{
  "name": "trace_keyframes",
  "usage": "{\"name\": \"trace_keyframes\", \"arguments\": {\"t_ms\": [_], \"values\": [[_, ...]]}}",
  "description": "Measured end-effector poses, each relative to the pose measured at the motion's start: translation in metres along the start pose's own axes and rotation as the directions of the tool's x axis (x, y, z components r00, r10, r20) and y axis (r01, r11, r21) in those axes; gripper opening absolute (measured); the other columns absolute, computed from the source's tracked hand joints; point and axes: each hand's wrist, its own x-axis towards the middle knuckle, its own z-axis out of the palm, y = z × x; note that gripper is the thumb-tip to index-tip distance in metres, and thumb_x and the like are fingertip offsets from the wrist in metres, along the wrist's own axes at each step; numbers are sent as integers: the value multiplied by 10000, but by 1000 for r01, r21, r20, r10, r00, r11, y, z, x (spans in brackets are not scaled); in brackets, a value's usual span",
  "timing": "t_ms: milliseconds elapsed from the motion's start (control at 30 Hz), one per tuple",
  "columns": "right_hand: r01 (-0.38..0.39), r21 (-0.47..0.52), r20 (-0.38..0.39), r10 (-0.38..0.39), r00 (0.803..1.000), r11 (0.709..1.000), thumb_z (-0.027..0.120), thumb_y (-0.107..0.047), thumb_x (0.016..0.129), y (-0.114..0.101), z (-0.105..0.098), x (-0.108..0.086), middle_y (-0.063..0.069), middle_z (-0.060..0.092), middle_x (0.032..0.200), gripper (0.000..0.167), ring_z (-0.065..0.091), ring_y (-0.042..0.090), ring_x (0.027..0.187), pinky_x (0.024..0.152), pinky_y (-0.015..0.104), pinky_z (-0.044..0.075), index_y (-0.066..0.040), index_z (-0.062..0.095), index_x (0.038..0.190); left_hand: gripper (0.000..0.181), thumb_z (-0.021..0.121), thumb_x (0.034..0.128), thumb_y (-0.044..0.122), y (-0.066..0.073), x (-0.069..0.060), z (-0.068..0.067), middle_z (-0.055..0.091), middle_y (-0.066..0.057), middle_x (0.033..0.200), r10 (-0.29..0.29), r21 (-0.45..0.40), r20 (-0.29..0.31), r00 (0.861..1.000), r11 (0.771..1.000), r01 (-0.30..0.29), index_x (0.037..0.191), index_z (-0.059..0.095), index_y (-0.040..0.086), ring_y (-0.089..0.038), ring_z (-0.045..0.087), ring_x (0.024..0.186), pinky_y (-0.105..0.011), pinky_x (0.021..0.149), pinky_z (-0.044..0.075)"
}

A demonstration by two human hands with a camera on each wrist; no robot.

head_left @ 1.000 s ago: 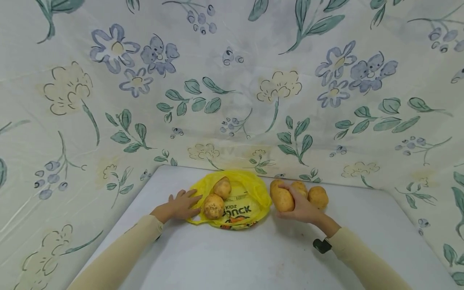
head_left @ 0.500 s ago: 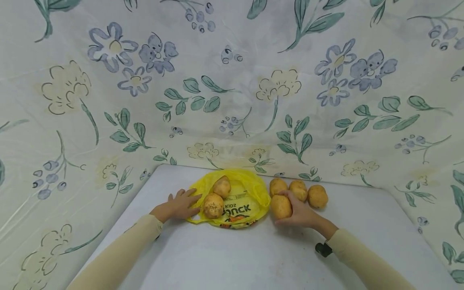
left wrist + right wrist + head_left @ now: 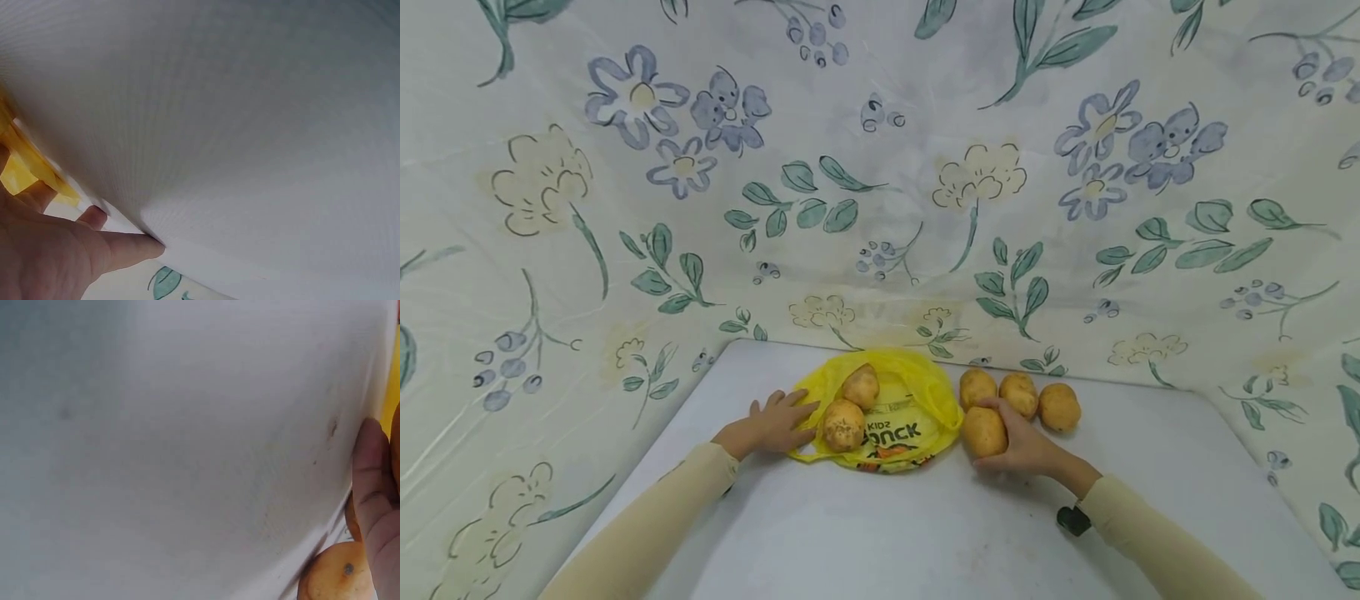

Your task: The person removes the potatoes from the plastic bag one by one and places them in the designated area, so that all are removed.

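My left hand (image 3: 777,425) rests with spread fingers on the left edge of a yellow plastic bag (image 3: 936,400), which lies open and flattened on the table. Two potatoes sit on the bag: a round one with brown specks (image 3: 844,425) and, touching it behind, a smaller one (image 3: 861,387). Right of the bag, my right hand (image 3: 1026,442) grips a potato (image 3: 984,432) from its right side, thumb nearest me. In the right wrist view the thumb (image 3: 370,469) lies along that potato, which is mostly cut off by the frame's edge.
Behind the right hand stand three more potatoes in a row: a left one (image 3: 977,387), a middle one (image 3: 1018,393) and a right one (image 3: 1060,407). The white table (image 3: 865,533) meets a flower-patterned sheet (image 3: 880,208) at the back and sides.
The right hand has brought its potato down toward me, in front of the leftmost one of the row. Over the last half second it has barely moved. The left hand stays put.
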Motion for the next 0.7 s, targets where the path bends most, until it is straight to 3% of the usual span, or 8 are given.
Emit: {"name": "trace_keyframes", "arguments": {"t_ms": [367,700], "values": [[-63,-3,9,63,998,998,851,-458,739,1,3,-2,121,400,1509,966,496,301,1288,1055,577,420,-164,300,1476,611,518,991,467,-1,0,0,222,-170,1625,6,-2,2,1000,1000,-6,1516,405,176,-523,153,1454,-805,1066,90],[-63,-17,0,63,998,998,851,-457,739,3,4,0,103,432,1453,929,496,273,1261,1053,561,423,-141,343,1450,613,509,995,469,-1,1,0,220,-168,1626,2,9,-4,1000,1000,-2,1521,396,178,-518,157,1456,-804,1068,93]]}}
